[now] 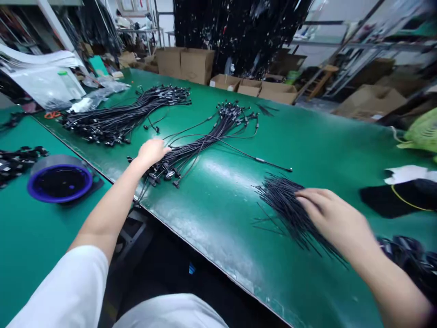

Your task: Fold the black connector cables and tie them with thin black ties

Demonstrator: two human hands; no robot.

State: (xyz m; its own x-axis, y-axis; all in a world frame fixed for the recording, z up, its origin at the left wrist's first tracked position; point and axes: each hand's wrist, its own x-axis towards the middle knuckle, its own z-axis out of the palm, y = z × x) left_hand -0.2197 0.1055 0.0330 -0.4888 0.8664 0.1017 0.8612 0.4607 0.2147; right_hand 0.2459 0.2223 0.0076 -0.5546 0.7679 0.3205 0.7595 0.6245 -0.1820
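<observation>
My left hand (pixel 152 152) lies on a bundle of black cables with connector ends (pixel 191 152), close to the connectors. I cannot tell whether its fingers grip the cables. My right hand (pixel 331 214) is blurred, and its fingers wrap over a loose bundle of thin black wires (pixel 287 214). Both bundles lie on a green workbench mat (pixel 218 218). Farther back on the mat sits a larger bundle of black cables (pixel 119 116), out of reach of both hands. One long cable (pixel 256 157) stretches from the left hand's bundle toward the right.
A heap of black cables (pixel 406 259) and black cloth (pixel 399 198) lie at the right. A second green bench holds a blue-rimmed round dish (pixel 59 183), orange scissors (pixel 52 115) and dark parts (pixel 17 164). Cardboard boxes (pixel 196 65) stand beyond the bench.
</observation>
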